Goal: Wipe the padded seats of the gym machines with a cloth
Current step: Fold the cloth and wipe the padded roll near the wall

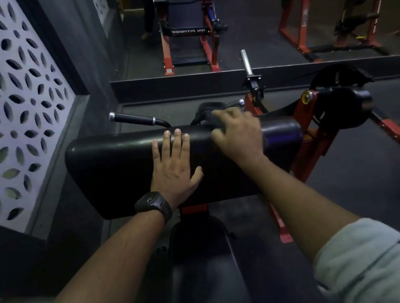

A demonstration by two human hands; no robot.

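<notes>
Black pad [113, 174] bears the left hand [174, 164] flat, while the right hand [239, 134] grips a dark cloth [212, 120].

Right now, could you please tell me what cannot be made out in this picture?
Head view: the right hand is motion-blurred, so its grip, and what it holds, if anything, cannot be told.
Head view: the left hand, flat on the black pad, hides the pad surface beneath it.
Head view: the lower seat is dim and cut off by the bottom edge.
</notes>
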